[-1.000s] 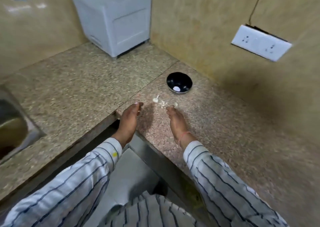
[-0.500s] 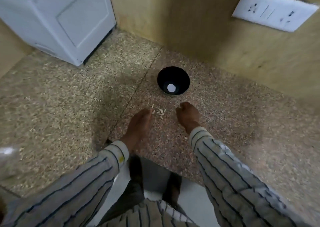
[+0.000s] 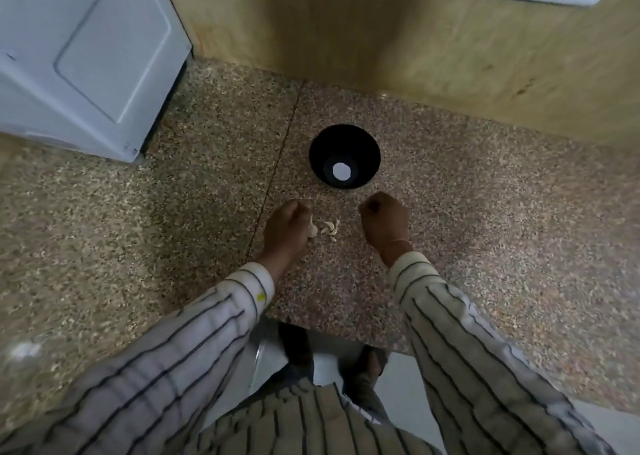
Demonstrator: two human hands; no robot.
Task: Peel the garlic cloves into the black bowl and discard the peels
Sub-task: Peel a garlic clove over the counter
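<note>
Head view: garlic cloves (image 3: 328, 230) are seen on the speckled counter (image 3: 450, 184) just before the black bowl (image 3: 344, 156), touched by the curled left hand (image 3: 288, 228), while the right hand (image 3: 384, 221) is fisted, apparently empty.

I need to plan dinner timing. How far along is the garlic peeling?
Barely started, it seems. Done: the black bowl holds only a round white spot, which I cannot identify. In hand: the left hand curls at the edge of the small pile of garlic cloves; the right hand is curled, apparently holding nothing. Left: peeling the pile on the granite counter and discarding the peels.
</note>
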